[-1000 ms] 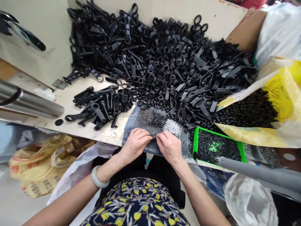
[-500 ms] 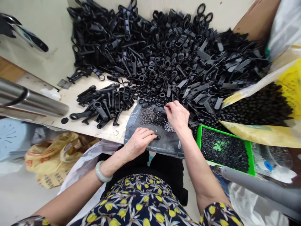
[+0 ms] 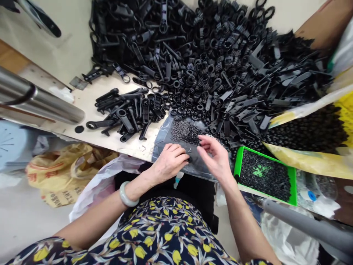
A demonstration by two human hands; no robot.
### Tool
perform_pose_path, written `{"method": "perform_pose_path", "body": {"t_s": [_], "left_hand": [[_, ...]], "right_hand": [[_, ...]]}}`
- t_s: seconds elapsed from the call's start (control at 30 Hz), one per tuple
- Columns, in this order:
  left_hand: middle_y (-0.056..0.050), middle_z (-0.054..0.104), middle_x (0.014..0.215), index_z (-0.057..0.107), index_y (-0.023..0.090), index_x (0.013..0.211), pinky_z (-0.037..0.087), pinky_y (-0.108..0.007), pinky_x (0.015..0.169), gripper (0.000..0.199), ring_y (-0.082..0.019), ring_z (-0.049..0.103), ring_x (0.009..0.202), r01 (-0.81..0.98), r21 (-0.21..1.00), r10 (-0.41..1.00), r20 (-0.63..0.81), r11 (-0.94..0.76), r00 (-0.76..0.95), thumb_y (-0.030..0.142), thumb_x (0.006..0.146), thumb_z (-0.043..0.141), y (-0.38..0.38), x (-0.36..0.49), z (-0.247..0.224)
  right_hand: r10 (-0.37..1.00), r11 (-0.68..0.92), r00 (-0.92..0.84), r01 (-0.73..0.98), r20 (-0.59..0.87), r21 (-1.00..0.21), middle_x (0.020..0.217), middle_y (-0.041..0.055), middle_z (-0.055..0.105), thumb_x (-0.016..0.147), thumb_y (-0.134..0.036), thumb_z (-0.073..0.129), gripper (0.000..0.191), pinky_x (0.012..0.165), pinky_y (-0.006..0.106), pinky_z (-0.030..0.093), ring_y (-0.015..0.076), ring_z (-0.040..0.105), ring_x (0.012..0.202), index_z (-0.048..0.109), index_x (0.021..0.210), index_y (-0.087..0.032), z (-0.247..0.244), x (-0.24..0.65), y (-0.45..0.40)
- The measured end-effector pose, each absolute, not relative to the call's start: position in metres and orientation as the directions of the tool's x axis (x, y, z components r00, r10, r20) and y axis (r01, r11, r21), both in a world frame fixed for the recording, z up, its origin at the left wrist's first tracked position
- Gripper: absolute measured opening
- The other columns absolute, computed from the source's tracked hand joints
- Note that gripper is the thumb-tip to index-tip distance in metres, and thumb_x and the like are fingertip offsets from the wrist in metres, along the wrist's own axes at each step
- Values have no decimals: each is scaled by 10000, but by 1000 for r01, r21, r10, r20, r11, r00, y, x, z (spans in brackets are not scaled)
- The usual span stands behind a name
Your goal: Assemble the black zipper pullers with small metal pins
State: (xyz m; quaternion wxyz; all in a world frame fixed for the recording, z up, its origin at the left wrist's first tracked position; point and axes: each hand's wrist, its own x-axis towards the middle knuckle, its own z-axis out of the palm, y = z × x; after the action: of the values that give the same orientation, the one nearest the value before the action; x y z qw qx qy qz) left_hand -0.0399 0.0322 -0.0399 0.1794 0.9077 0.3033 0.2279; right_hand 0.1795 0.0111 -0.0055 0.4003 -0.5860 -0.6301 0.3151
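My left hand point(image 3: 170, 162) rests on the dark mat point(image 3: 199, 168), its fingertips closed on a small black part point(image 3: 189, 159) that they mostly cover. Just beyond those fingertips lie tiny silver pins point(image 3: 189, 150). My right hand point(image 3: 215, 156) is to the right over the mat, thumb and fingers apart, with nothing visible between them. Beyond both hands, small dark pieces point(image 3: 185, 131) are spread on the mat, and some shiny silver bits show behind my right fingers.
A large heap of black plastic parts point(image 3: 215, 55) covers the back. Black handles point(image 3: 127, 119) lie at the left. A green tray point(image 3: 238, 165) of small black pieces stands at the right, beside an open yellow-and-white bag point(image 3: 309, 154). A metal tube point(image 3: 44, 99) crosses the left.
My right hand has come back from the small pieces toward my left hand, and its fingers have opened. The whole view has shifted slightly.
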Motion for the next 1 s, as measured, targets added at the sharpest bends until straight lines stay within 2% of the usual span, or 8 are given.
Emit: {"method": "perform_pose_path", "body": {"t_s": [0.1, 0.23, 0.43, 0.63, 0.73, 0.8, 0.93, 1.0], "left_hand": [[-87, 723, 1098, 690, 176, 1119, 475, -437, 968, 148, -255, 614, 1097, 476, 512, 684, 372, -715, 628, 235, 1017, 600, 28, -37, -43], [-96, 723, 1104, 686, 179, 1155, 517, -431, 962, 189, -245, 623, 1075, 458, 620, 762, 417, -637, 495, 161, 1015, 560, 19, -35, -43], [-78, 743, 1049, 697, 185, 1129, 541, -394, 930, 196, -212, 635, 1006, 369, 760, 824, 373, -535, 427, 165, 1032, 528, 11, -30, -39], [-71, 754, 1025, 727, 198, 1062, 498, -416, 900, 133, -229, 639, 982, 431, 771, 861, 287, -468, 420, 276, 999, 639, 10, -23, -40], [-60, 761, 997, 733, 203, 1032, 480, -406, 873, 113, -223, 639, 954, 437, 786, 874, 260, -439, 410, 274, 992, 654, 10, -22, -41], [-53, 766, 977, 730, 204, 1009, 469, -399, 853, 107, -218, 639, 935, 431, 787, 874, 267, -440, 406, 284, 992, 661, 10, -22, -42], [-47, 765, 976, 718, 195, 1006, 445, -393, 849, 125, -214, 634, 945, 441, 765, 865, 299, -469, 402, 311, 991, 674, 9, -21, -45], [-47, 765, 981, 714, 196, 1048, 437, -391, 845, 142, -213, 632, 946, 462, 750, 867, 304, -473, 394, 318, 998, 662, 8, -20, -46]], "right_hand": [[993, 97, 17, 455, 118, -885, 1137, 51, 739, 999, -289, 643, 213, 880, 355, 605, 193, 720, 989, 742, 1187, -283, -13, 169, -21], [975, 67, 146, 525, 167, -848, 1111, 41, 782, 970, -291, 704, 174, 935, 377, 608, 201, 747, 998, 720, 1141, -267, -31, 156, -40], [948, 231, -14, 718, 318, -657, 1126, 58, 797, 1018, -256, 627, 155, 959, 405, 609, 212, 766, 1018, 700, 1155, -257, -49, 152, -42], [902, 344, -114, 773, 416, -533, 1124, 56, 804, 1016, -170, 586, 363, 992, 441, 601, 218, 772, 995, 621, 1362, -271, -52, 157, -41], [924, 335, -145, 749, 353, -571, 1210, 66, 778, 1023, -186, 593, 567, 1012, 437, 589, 222, 745, 1093, 427, 1557, -279, -44, 161, -42], [957, 264, -115, 723, 266, -638, 1265, 70, 753, 1024, -218, 606, 606, 1020, 415, 581, 215, 729, 1127, 382, 1584, -277, -35, 166, -43], [975, 172, -33, 731, 218, -661, 1119, 57, 751, 1051, -245, 557, 226, 909, 338, 580, 186, 729, 975, 671, 1246, -250, -24, 174, -32], [975, 197, -92, 777, 202, -598, 1032, 58, 737, 1065, -249, 524, 190, 866, 325, 562, 190, 711, 940, 709, 1105, -237, -25, 174, -21]]}}
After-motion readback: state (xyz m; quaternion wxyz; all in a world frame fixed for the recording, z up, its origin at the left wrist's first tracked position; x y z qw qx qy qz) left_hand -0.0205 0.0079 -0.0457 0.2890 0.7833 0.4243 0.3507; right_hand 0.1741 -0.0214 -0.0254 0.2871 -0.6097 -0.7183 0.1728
